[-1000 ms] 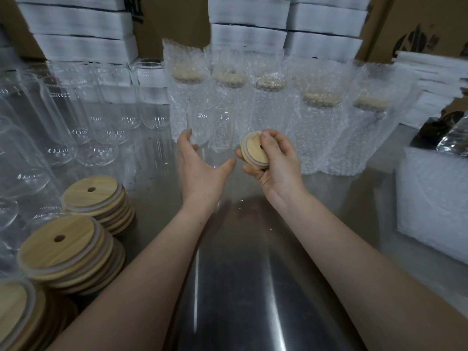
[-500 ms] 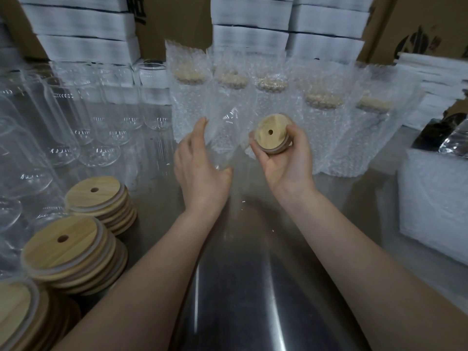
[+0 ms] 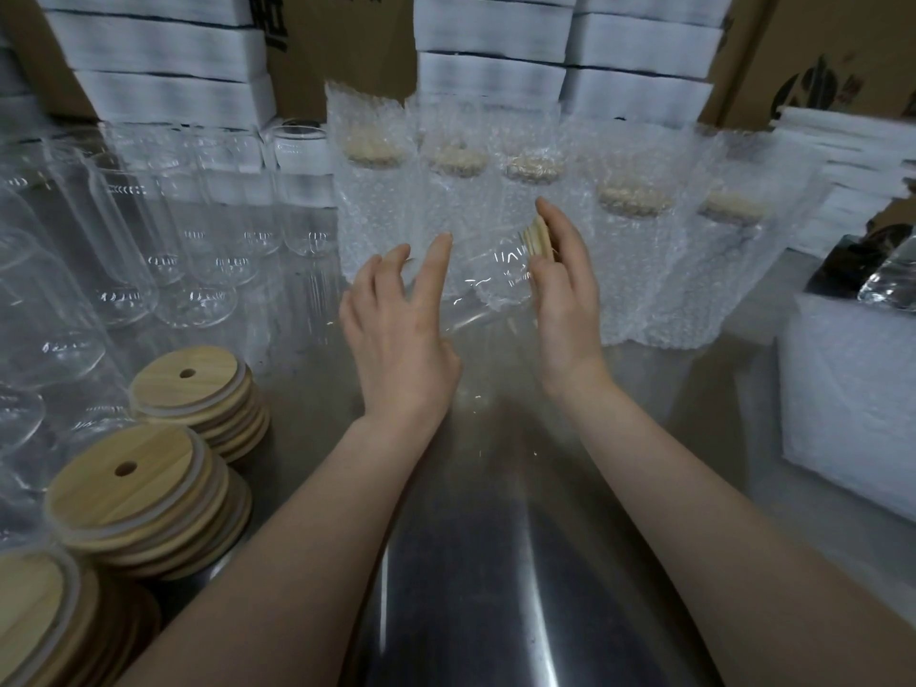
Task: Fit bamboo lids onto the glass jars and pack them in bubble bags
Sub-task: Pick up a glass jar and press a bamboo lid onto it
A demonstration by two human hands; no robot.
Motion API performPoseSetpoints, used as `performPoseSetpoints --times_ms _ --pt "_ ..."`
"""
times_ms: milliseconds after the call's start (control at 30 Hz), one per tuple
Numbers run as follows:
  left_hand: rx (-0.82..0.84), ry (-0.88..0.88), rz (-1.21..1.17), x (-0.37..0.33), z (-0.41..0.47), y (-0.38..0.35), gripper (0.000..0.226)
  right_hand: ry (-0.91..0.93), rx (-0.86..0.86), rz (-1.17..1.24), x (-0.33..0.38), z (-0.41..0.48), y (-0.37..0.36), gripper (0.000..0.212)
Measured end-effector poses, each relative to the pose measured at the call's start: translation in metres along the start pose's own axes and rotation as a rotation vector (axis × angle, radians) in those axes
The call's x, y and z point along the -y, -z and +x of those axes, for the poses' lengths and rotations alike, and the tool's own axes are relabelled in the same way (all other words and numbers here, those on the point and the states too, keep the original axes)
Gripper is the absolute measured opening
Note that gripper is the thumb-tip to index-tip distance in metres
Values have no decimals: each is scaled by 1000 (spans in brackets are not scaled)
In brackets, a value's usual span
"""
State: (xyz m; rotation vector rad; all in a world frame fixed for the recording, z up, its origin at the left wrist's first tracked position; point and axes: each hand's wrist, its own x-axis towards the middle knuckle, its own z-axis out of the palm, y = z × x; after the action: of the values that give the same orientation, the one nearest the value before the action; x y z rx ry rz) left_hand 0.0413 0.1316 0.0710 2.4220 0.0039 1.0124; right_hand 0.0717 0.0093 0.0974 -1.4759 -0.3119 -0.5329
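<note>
A clear glass jar (image 3: 488, 277) is tipped on its side between my two hands above the steel table (image 3: 495, 562). My left hand (image 3: 396, 339) grips its base end with the fingers spread along the glass. My right hand (image 3: 565, 300) presses a round bamboo lid (image 3: 537, 238) edge-on against the jar's mouth at the right. Several lidded jars in bubble bags (image 3: 629, 260) stand in a row just behind my hands.
Three stacks of bamboo lids (image 3: 134, 488) sit at the near left. Several empty glass jars (image 3: 124, 230) crowd the left side. A pile of white foam sheets (image 3: 852, 399) lies at the right. White foam stacks (image 3: 158, 47) and cardboard boxes (image 3: 337, 37) line the back.
My left hand has tipped the jar from upright onto its side. My right hand has turned the lid from face-up to edge-on and brought it against the jar's mouth.
</note>
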Motion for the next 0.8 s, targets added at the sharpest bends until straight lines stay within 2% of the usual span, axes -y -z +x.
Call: performPoseSetpoints --times_ms 267,633,800 --pt "-37 -11 -15 -2 -1 1 88 79 85 -5 -4 -2 0 44" --pt "-63 -9 -28 0 -1 3 88 98 132 -55 -5 -6 -2 56" --pt "-90 -12 -27 0 -2 3 88 121 138 -167 -2 -7 -3 56"
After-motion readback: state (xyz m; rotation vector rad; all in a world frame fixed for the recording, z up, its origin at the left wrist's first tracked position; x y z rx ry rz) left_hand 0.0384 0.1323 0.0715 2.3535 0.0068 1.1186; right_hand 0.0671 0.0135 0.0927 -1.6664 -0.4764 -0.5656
